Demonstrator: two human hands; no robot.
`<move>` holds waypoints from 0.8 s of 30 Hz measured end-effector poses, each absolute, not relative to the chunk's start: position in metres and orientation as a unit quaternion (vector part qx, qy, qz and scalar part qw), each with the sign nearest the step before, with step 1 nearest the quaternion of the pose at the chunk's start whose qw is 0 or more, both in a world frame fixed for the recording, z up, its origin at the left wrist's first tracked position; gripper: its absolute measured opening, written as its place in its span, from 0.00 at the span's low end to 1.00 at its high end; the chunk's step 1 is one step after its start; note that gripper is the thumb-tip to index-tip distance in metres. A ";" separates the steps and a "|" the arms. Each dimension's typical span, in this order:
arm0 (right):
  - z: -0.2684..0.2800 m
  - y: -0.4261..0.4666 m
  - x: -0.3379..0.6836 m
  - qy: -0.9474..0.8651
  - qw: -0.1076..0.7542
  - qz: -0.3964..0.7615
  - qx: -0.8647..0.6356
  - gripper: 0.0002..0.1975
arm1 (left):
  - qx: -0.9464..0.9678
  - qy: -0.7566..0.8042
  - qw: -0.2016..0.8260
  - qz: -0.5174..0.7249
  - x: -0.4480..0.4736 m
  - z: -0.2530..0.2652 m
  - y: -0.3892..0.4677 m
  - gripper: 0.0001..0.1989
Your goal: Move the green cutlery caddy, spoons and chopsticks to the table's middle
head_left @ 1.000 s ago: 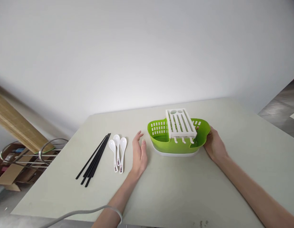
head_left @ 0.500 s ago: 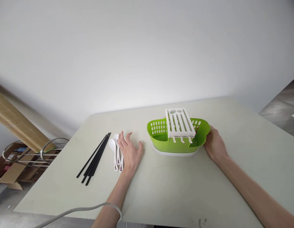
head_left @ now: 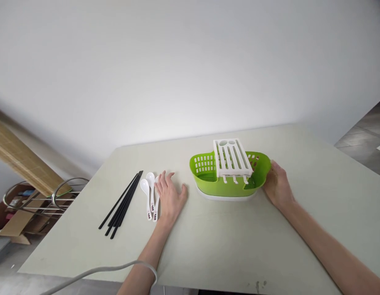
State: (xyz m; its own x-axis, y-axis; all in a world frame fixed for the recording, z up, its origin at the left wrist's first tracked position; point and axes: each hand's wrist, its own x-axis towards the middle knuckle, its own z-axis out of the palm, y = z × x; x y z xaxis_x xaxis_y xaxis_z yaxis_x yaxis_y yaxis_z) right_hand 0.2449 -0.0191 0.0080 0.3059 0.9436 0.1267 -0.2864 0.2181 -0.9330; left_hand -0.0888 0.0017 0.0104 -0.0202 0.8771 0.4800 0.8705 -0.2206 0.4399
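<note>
My left hand [head_left: 171, 201] rests on the table with its fingers loosely spread and nothing in it. Just to its left lie white spoons [head_left: 151, 178], two in plain sight and a third partly covered by the hand. Farther left is a loose bundle of black chopsticks [head_left: 124, 211]. A green basket [head_left: 208, 187] with pierced sides stands on a white base [head_left: 228, 198]. Across its middle sits a white slotted rack [head_left: 234, 159] with small hooks at the front. My right hand [head_left: 279, 185] is closed around the basket's right end, its fingertips hidden behind it.
A pale table [head_left: 226, 246] reaches back to a white wall [head_left: 190, 73]. A grey cable [head_left: 110, 269] passes over my left forearm. Left of the table are a metal rack [head_left: 59, 200], a tan roll [head_left: 26, 157] and open cardboard boxes [head_left: 19, 223].
My left hand has shifted slightly right, uncovering more of the third spoon. The right hand stays at the basket's end, and the basket has hardly moved.
</note>
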 end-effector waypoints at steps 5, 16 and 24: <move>0.000 -0.019 0.247 -0.374 0.680 0.453 -0.439 0.20 | 0.707 0.616 -0.003 0.348 -0.089 0.007 0.002 0.25; -0.003 -0.017 0.247 -0.358 0.688 0.434 -0.459 0.20 | 0.715 0.590 0.022 0.373 -0.086 0.016 -0.002 0.23; -0.010 -0.015 0.250 -0.360 0.686 0.424 -0.470 0.22 | 0.733 0.533 0.018 0.423 -0.083 0.034 -0.006 0.15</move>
